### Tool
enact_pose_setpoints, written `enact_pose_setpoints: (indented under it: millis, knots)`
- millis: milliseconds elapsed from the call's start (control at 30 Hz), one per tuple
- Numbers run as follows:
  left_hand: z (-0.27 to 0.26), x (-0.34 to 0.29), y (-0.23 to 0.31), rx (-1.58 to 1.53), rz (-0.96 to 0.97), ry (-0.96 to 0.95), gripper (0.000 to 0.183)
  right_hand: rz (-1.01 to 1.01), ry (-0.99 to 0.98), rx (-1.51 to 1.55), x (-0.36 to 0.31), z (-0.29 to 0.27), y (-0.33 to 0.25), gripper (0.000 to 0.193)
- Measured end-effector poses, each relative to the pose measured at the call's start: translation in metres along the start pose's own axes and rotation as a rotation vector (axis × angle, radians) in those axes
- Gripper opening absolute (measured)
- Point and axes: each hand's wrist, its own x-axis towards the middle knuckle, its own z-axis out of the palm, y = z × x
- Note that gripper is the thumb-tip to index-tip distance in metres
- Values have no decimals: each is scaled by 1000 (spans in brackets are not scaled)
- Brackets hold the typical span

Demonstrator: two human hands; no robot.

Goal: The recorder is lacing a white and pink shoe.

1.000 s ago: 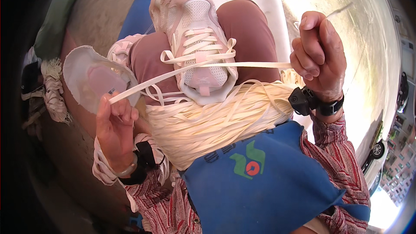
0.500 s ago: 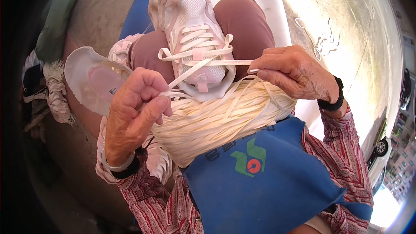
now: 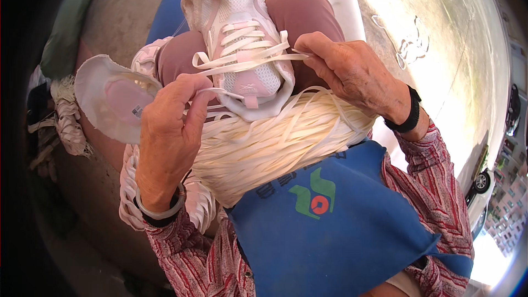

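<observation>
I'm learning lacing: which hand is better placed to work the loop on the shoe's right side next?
Probably the right hand: it pinches a lace beside that loop, while the left hand pinches a strand on the opposite side of the shoe.

Shoe (image 3: pixel 236 8) pink and white; laces (image 3: pixel 242 66) cream; apron (image 3: pixel 341 242) blue; sleeves (image 3: pixel 181 258) striped red and pale; trousers (image 3: pixel 305 14) mauve.

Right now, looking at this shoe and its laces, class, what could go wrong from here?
The right hand holds a lace in a narrow pinch, so it might slip. The pale bundle of loose strands lies close to the shoe and could tangle with that lace. The shoe seems to rest between the knees, so a hard tug might shift it.
</observation>
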Motion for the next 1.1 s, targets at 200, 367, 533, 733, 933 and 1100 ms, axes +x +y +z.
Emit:
enact_pose_setpoints:
  millis: [200, 367, 533, 733, 933, 1100]
  knots:
    - [-1, 3, -4, 94, 93, 26, 8, -36, 1, -24, 1, 2, -3, 13]
    - [-2, 1, -5, 170, 139, 97, 10, -56, 7, -25, 2, 4, -5, 8]
    - [1, 1, -10, 167, 159, 106, 10, -88, -72, -194, 7, -3, -14, 11]
    - [5, 4, -21, 226, 223, 162, 9, -203, -107, -390, 19, -6, -37, 8]
    - [4, 4, -21, 117, 112, 151, 8, -95, -211, -426, 24, -9, -40, 12]
    - [5, 7, -22, 98, 91, 140, 7, -111, -256, -475, 27, -6, -45, 12]
